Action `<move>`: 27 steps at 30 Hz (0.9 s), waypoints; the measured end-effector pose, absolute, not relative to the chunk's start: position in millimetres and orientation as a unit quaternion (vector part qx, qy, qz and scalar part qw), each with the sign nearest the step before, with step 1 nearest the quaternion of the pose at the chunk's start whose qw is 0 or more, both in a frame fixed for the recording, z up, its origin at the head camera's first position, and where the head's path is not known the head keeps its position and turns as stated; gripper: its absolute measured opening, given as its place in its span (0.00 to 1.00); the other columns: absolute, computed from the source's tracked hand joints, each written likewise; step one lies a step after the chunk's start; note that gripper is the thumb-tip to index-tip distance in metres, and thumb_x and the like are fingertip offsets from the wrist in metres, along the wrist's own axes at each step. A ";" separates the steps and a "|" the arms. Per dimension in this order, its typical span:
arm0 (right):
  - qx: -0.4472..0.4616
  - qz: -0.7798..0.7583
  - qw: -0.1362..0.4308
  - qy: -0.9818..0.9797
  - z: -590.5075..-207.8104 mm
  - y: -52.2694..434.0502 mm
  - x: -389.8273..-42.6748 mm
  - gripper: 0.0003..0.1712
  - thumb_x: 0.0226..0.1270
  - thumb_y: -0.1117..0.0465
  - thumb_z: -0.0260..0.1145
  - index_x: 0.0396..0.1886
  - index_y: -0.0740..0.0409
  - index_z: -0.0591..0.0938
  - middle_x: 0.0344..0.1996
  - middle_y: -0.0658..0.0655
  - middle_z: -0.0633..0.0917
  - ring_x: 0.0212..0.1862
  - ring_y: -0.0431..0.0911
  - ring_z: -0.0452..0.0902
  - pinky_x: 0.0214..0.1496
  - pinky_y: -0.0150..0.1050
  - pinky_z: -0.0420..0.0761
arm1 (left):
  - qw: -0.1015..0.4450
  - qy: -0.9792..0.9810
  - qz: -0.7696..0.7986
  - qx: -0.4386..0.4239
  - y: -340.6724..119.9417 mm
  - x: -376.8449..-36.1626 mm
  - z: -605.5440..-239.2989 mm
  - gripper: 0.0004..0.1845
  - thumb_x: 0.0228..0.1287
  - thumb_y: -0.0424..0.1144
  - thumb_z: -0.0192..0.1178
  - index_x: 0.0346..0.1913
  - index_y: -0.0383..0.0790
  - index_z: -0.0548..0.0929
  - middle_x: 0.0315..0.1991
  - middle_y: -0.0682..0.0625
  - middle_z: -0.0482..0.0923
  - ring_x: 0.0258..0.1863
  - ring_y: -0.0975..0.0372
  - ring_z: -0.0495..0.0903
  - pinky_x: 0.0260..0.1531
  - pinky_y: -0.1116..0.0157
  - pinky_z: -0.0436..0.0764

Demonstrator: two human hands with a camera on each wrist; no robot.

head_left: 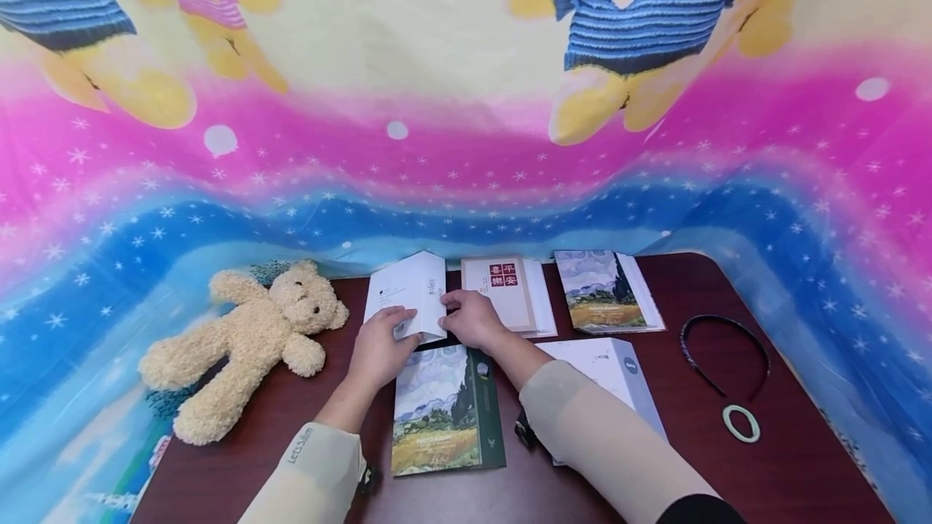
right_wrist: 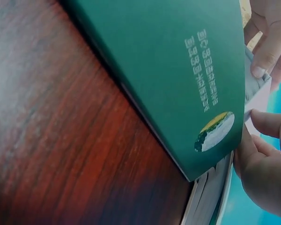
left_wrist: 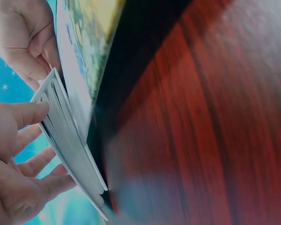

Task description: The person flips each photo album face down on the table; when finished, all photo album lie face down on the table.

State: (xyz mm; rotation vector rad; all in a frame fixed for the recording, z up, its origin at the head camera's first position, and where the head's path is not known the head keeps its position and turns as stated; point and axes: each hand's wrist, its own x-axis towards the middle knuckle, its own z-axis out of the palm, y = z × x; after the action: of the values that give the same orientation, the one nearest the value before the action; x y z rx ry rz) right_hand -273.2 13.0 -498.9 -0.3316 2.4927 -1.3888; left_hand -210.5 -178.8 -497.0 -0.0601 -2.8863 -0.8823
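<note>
A white book (head_left: 400,289) with a folded cover flap lies at the back of the table, left of centre. My left hand (head_left: 383,344) grips its lower edge, and in the left wrist view the thumb (left_wrist: 35,112) rests against the page edges (left_wrist: 65,131). The right hand (head_left: 473,319) pinches the book's right edge near the lower corner, also visible in the right wrist view (right_wrist: 267,159). Just in front of both hands is a book with a painted landscape cover and green spine (head_left: 437,407); it partly blocks both wrist views.
To the right lie a cream book with red characters (head_left: 502,297), another landscape-cover book (head_left: 600,289) and a white book (head_left: 582,366) partly under my right forearm. Farther right are a dark headband (head_left: 684,338) and pale green bangle (head_left: 754,427). A teddy bear (head_left: 251,334) lies left.
</note>
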 end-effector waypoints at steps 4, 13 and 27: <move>-0.121 -0.449 0.134 0.875 -497.0 8.3 -273.9 0.23 0.68 0.63 0.72 0.62 0.60 0.83 0.52 0.58 0.87 0.55 0.52 0.82 0.54 0.46 0.83 | 0.068 -0.955 -0.287 -0.021 -182.2 -211.3 -499.0 0.24 0.63 0.44 0.74 0.62 0.44 0.87 0.64 0.40 0.79 0.64 0.44 0.78 0.61 0.45 0.78; -0.148 -0.388 0.136 0.899 -499.5 -0.1 -275.3 0.24 0.70 0.62 0.71 0.65 0.61 0.82 0.56 0.59 0.86 0.60 0.53 0.81 0.60 0.48 0.81 | 0.049 -0.959 -0.280 -0.014 -186.8 -212.6 -502.8 0.24 0.62 0.45 0.75 0.61 0.45 0.87 0.65 0.41 0.79 0.65 0.44 0.77 0.63 0.45 0.76; -0.154 -0.329 0.134 0.922 -503.9 -10.8 -275.5 0.24 0.73 0.62 0.69 0.67 0.57 0.82 0.60 0.58 0.85 0.63 0.53 0.80 0.63 0.49 0.81 | 0.055 -0.968 -0.244 -0.020 -185.5 -214.2 -502.9 0.23 0.60 0.44 0.76 0.59 0.44 0.89 0.63 0.40 0.80 0.63 0.43 0.77 0.62 0.45 0.77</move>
State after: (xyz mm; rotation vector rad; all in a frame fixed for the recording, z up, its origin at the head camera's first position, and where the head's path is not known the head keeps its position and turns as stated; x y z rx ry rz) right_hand -275.5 -10.8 -503.9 -0.4457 2.6720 -0.9542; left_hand -214.2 -185.5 -502.9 -0.0616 -2.9393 -0.7407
